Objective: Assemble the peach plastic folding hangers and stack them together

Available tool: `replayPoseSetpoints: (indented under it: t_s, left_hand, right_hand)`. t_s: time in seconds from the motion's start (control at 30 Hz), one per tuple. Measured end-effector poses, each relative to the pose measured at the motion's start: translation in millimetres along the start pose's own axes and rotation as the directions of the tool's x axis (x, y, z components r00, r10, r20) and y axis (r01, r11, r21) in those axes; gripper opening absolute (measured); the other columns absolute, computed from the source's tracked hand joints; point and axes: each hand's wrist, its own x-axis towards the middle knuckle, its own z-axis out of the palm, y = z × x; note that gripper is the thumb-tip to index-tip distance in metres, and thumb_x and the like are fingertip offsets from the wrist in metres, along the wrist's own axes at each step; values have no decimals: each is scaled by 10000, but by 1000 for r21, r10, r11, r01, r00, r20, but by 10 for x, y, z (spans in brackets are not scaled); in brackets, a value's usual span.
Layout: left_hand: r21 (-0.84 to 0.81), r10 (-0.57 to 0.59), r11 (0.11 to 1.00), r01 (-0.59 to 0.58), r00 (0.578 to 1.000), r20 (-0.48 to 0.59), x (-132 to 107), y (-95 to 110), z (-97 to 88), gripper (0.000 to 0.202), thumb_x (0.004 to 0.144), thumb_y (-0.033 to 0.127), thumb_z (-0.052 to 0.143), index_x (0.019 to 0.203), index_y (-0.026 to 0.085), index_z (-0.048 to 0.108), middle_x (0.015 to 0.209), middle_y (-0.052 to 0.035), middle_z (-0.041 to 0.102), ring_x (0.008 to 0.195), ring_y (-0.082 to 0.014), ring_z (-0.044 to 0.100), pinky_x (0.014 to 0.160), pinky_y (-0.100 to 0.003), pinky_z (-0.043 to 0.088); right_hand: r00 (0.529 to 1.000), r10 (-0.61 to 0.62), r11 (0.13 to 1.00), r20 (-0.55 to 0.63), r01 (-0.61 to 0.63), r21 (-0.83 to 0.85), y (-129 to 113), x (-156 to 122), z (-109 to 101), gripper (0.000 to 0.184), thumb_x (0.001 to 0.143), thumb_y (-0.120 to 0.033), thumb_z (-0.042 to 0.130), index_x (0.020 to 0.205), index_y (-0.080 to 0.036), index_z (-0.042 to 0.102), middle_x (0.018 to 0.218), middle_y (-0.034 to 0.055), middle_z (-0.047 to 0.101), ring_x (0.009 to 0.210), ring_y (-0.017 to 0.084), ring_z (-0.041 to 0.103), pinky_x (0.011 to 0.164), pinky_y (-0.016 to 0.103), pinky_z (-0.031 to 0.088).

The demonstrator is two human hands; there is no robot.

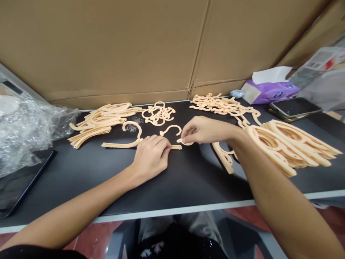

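Note:
My left hand is closed over a cream plastic hanger piece on the dark table. To its left a long arm sticks out, with a curved hook above, while a short slotted end shows on the right. My fingers hide the middle. Close by, my right hand pinches a small curved cream hanger part beside that slotted end; I cannot tell whether the two touch. A loose hook lies just beyond, between both hands.
Behind lie piles of hanger arms, hooks and curved parts. Stacked hanger pieces sit right, near a phone and purple tissue pack. Bubble wrap and a tablet are left. Cardboard walls the back.

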Motion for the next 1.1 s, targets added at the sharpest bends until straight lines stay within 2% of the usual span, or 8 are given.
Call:
replayPoseSetpoints:
  t_s: [0.1,0.23,0.7,0.93,1.1]
  left_hand:
    - [7,-4,1000,4,1000,-5,1,-1,2,101,903,133,579,843,185,641,887,-38,744,809,-212,661,716,-368,460]
    - [16,8,1000,-8,1000,-8,1,-3,5,117,907,135,568,827,188,635,872,-39,742,799,-206,656,703,-356,450]
    - [-25,2,1000,-1,1000,16,3,-23,18,129,903,111,565,810,185,615,871,-31,739,805,-202,653,715,-356,426]
    - [-30,40,999,-41,999,-19,-2,-19,20,140,914,109,563,804,180,612,884,-21,748,804,-197,652,705,-355,407]
    - [-30,37,999,-38,999,-15,-5,-30,24,126,903,102,578,810,178,617,880,-19,747,800,-195,649,704,-349,405]
  right_hand:
    - [998,2,1000,57,-1,-21,-13,-24,-18,157,753,-250,643,775,-192,787,684,2,714,607,133,596,562,243,435]
    - [998,-38,996,58,42,-78,-17,-29,-26,139,749,-228,644,725,-200,778,705,-5,738,681,142,626,626,245,436]
    - [995,36,992,90,-25,-126,-35,8,-20,185,742,-277,638,783,-185,793,775,5,758,742,165,638,675,257,426]
    - [988,34,994,151,-18,-109,-8,38,-6,198,761,-279,619,792,-164,778,774,19,748,752,171,630,663,256,431]
    - [988,45,994,146,-31,-101,-14,39,-4,191,747,-253,618,793,-161,779,778,19,750,763,171,636,678,253,441]
